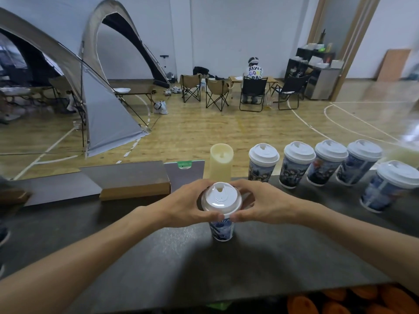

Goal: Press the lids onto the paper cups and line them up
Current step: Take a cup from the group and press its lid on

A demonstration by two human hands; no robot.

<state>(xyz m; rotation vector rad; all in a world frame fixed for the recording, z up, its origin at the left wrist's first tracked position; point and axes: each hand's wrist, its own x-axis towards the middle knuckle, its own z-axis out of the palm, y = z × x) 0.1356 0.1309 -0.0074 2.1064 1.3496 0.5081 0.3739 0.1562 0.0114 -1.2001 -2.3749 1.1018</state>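
Note:
A blue-printed paper cup (222,231) stands upright on the dark table (249,264) in front of me, with a white lid (221,197) on its rim. My left hand (186,203) and my right hand (266,202) curl round the lid's edge from both sides, thumbs meeting at the front. Several lidded cups stand in a row along the far edge, starting with a cup (263,163) and running right to a cup (359,163). One more lidded cup (390,186) stands nearer, at the far right.
A cream pillar candle (221,160) stands just behind the held cup. A wooden block with a grey board (133,180) and a grey card (184,173) sit at the back left. Orange items (353,300) lie below the table's near edge.

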